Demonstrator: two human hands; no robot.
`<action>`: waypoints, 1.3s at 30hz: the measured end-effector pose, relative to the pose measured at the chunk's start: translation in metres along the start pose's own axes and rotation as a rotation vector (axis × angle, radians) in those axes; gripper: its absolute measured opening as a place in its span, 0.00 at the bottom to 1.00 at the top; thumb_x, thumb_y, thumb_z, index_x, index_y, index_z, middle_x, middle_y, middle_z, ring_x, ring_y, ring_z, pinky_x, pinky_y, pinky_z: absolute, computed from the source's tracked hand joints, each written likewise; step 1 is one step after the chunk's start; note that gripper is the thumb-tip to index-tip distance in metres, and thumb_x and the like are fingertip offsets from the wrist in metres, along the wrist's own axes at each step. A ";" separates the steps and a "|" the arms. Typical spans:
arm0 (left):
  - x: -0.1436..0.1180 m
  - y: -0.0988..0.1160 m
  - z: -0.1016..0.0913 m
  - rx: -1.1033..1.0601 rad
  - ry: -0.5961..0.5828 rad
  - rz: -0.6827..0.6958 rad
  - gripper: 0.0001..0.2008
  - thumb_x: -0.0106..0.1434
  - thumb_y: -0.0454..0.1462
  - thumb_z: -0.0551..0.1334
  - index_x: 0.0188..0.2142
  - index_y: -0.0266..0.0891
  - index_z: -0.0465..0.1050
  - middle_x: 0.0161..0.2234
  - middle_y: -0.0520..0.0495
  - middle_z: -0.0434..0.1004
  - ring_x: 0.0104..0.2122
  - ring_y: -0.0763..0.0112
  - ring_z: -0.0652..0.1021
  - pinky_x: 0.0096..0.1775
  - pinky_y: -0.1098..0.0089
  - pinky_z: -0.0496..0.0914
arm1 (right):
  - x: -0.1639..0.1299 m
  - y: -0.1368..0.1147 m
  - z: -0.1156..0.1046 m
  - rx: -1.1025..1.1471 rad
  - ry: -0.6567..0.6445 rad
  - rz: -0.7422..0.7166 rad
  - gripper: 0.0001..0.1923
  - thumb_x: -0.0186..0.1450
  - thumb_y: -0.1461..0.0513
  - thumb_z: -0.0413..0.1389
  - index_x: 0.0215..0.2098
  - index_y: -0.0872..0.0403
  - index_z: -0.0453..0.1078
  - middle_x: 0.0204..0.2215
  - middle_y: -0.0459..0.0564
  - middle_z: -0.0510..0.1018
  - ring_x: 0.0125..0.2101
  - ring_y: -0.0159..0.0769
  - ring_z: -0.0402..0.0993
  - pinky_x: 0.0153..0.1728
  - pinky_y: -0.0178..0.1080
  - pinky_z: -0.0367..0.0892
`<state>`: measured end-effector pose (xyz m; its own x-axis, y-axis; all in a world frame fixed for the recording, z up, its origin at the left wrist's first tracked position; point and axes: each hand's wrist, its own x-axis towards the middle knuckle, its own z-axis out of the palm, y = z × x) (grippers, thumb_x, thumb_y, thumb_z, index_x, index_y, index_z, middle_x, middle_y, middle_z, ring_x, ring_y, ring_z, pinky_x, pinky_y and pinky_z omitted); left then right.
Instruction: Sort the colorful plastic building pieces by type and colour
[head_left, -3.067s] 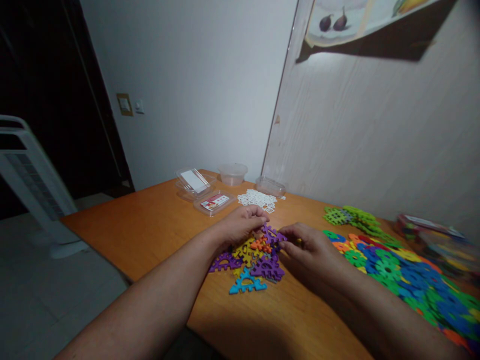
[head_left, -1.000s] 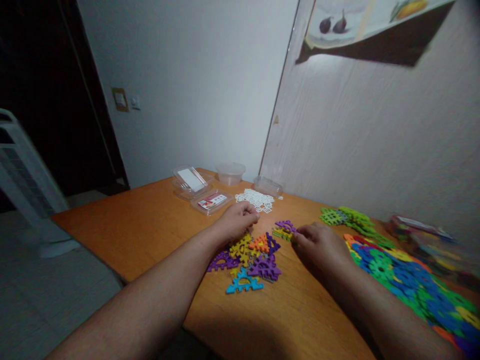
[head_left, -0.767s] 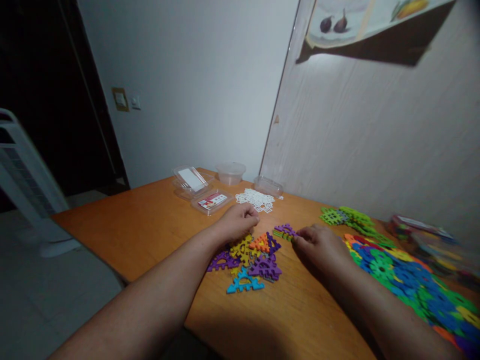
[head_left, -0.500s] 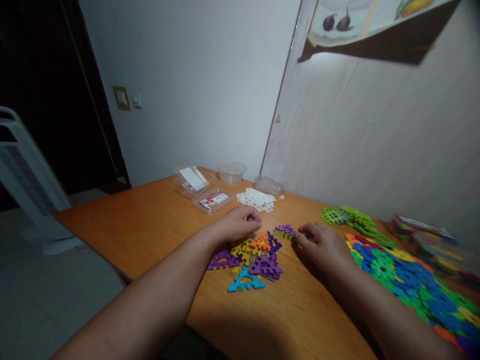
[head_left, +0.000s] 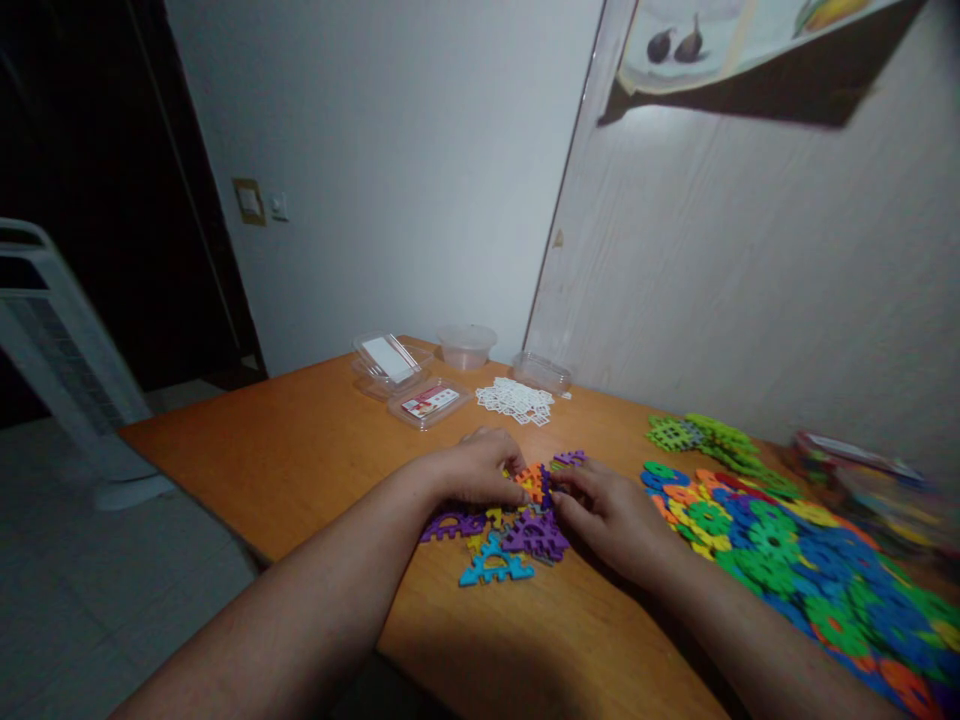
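Both forearms enter bare from the lower frame edge, no sleeves visible; the left hand [head_left: 480,468] and right hand [head_left: 611,510] wear no gloves or rings.

The scene was viewed from one head-worn camera, aimed forward and down across the tabletop [head_left: 315,450], seemingly at close range.

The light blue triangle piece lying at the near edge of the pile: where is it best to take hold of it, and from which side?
The light blue triangle piece lies flat on the table, its base toward the near table edge and free of the pile. Probably best: come from above on the near side and pinch the base bar through the open cut-outs. The left hand seems closer.
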<state>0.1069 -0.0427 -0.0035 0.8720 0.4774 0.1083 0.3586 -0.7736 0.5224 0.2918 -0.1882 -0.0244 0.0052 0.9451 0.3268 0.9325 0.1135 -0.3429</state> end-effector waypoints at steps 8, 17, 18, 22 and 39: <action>0.006 -0.005 0.008 -0.436 -0.005 -0.043 0.06 0.51 0.37 0.63 0.29 0.36 0.75 0.21 0.53 0.69 0.23 0.74 0.69 0.25 0.74 0.59 | 0.003 0.002 0.006 0.074 0.073 0.010 0.15 0.68 0.57 0.53 0.50 0.48 0.75 0.41 0.51 0.79 0.40 0.41 0.76 0.42 0.42 0.69; 0.003 0.015 0.003 -1.006 0.185 -0.120 0.10 0.53 0.35 0.68 0.32 0.37 0.68 0.23 0.55 0.71 0.21 0.80 0.70 0.25 0.78 0.62 | 0.001 -0.011 0.011 0.314 0.224 0.179 0.14 0.68 0.52 0.54 0.46 0.52 0.70 0.32 0.48 0.79 0.30 0.38 0.75 0.31 0.38 0.67; 0.003 0.015 0.004 -1.040 0.168 -0.120 0.11 0.53 0.35 0.68 0.33 0.37 0.67 0.23 0.55 0.71 0.20 0.80 0.69 0.24 0.78 0.61 | 0.001 -0.014 0.011 0.314 0.218 0.169 0.14 0.68 0.52 0.54 0.45 0.52 0.70 0.31 0.48 0.79 0.30 0.37 0.75 0.31 0.38 0.67; 0.005 0.014 0.008 -1.147 0.078 -0.097 0.15 0.51 0.34 0.69 0.35 0.37 0.65 0.25 0.53 0.73 0.21 0.78 0.73 0.25 0.77 0.64 | -0.001 -0.022 0.009 0.260 0.187 0.107 0.12 0.68 0.52 0.55 0.40 0.52 0.72 0.31 0.48 0.79 0.30 0.38 0.74 0.32 0.39 0.66; 0.002 0.019 0.008 -1.143 -0.015 -0.095 0.18 0.55 0.43 0.71 0.35 0.36 0.66 0.31 0.44 0.79 0.26 0.76 0.77 0.31 0.73 0.71 | 0.003 -0.007 -0.007 0.102 0.292 0.126 0.13 0.69 0.56 0.51 0.39 0.51 0.75 0.33 0.49 0.82 0.33 0.38 0.77 0.35 0.39 0.67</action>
<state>0.1184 -0.0596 0.0000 0.8642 0.5027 0.0212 -0.0826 0.1002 0.9915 0.2873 -0.1882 -0.0150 0.2354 0.8278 0.5093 0.8772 0.0447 -0.4780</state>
